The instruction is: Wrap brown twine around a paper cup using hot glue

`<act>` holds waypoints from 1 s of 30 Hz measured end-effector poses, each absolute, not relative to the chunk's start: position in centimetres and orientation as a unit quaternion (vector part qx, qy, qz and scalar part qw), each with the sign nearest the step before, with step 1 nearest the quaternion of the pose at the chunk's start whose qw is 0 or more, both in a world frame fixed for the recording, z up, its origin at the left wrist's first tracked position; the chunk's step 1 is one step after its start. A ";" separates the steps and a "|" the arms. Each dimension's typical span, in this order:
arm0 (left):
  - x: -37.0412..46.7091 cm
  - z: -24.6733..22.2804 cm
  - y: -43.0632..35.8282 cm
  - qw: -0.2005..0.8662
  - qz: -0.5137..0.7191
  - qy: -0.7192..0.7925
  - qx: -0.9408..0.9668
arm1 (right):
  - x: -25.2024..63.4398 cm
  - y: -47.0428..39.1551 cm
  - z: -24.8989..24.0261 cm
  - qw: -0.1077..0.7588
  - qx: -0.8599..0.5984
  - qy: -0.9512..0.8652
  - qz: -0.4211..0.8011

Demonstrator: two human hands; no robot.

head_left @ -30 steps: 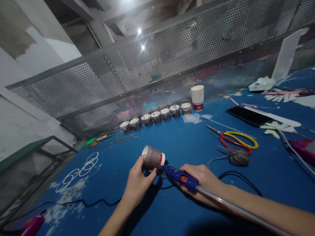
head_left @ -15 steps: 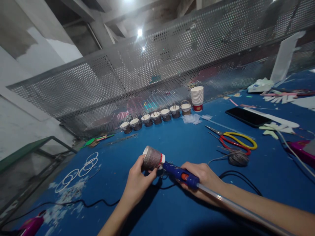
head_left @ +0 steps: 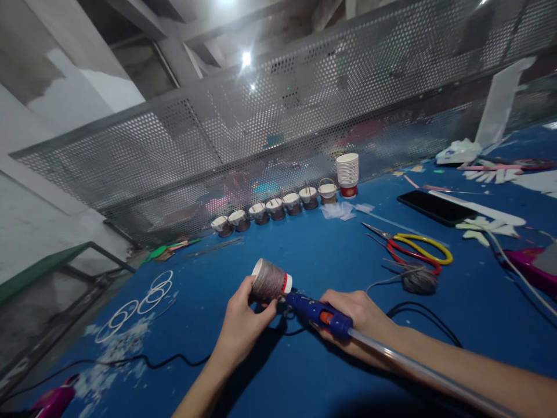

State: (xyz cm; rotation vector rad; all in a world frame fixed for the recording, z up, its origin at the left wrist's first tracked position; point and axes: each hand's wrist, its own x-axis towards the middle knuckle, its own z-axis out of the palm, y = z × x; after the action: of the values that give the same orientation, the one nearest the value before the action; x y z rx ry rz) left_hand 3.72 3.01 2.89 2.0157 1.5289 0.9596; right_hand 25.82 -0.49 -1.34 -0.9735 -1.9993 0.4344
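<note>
Tilted on its side above the blue table, a small paper cup wound with grey-brown yarn is held in my left hand. Its white rim faces left; a red and white band shows at its base. My right hand is closed around a blue hot glue gun with a long clear glue stick running out of its back. The nozzle sits at the lower side of the cup near the red band; whether it touches cannot be made out. A grey yarn ball lies right of my right hand.
Several yarn-wrapped cups stand in a row before the perforated metal screen, beside a stack of paper cups. Scissors and a black phone lie to the right. White rings are at left. A black cable crosses the table.
The glue gun's nozzle has shifted slightly left and down along the cup's base. The cup and my left hand have hardly moved.
</note>
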 end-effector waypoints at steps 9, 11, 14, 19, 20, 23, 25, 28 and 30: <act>3.4 2.7 3.0 0.200 0.343 0.563 0.725 | 26.0 -0.5 -1.2 0.418 -0.390 -0.799 0.184; 3.3 2.6 3.1 0.200 0.341 0.561 0.727 | 25.9 -0.5 -1.2 0.421 -0.391 -0.798 0.180; 3.4 2.7 3.1 0.204 0.335 0.553 0.735 | 26.0 -0.5 -1.0 0.426 -0.409 -0.787 0.182; 3.4 2.8 3.1 0.195 0.336 0.552 0.738 | 26.1 -0.6 -0.9 0.416 -0.406 -0.793 0.184; 3.4 2.8 3.1 0.194 0.336 0.552 0.738 | 26.1 -0.6 -0.9 0.412 -0.402 -0.797 0.182; 3.5 2.9 3.1 0.197 0.335 0.550 0.740 | 26.1 -0.5 -0.9 0.409 -0.405 -0.798 0.180; 3.5 2.9 3.1 0.203 0.334 0.546 0.741 | 26.2 -0.4 -0.7 0.409 -0.423 -0.788 0.183; 3.5 2.9 3.1 0.215 0.330 0.542 0.743 | 26.2 -0.4 -0.5 0.407 -0.439 -0.777 0.193; 3.6 2.9 3.1 0.223 0.323 0.543 0.742 | 26.1 -0.5 -0.6 0.403 -0.434 -0.782 0.193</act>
State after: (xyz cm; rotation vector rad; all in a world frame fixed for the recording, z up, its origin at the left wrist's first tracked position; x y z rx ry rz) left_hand 3.55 3.15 2.92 2.0483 1.5001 0.8921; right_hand 26.13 -0.45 -0.63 -1.0964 -1.9757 0.4876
